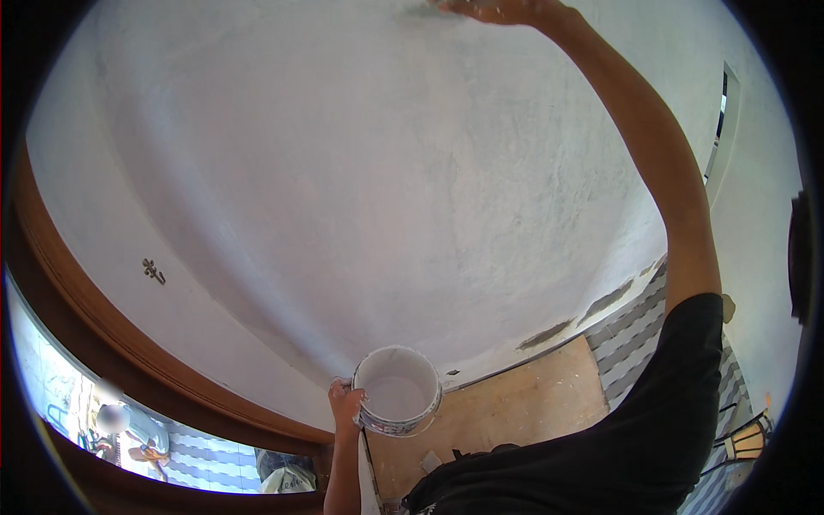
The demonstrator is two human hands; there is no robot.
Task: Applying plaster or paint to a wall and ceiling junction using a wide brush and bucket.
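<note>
- Left hand: fingers wrapped round the rim of a small round white plastic bucket, held low in front of the body; its inside is coated white.
- Right hand: raised high against the white plastered wall, at the picture's top edge; finger state cannot be told, a grey smear lies just beside it.
- Surroundings: curved brown wooden door frame at left; bare plywood board below the wall.

Bucket: white, with white paint inside. Wall above it: white. Door frame left of bucket: brown. Sleeve: black.
</note>
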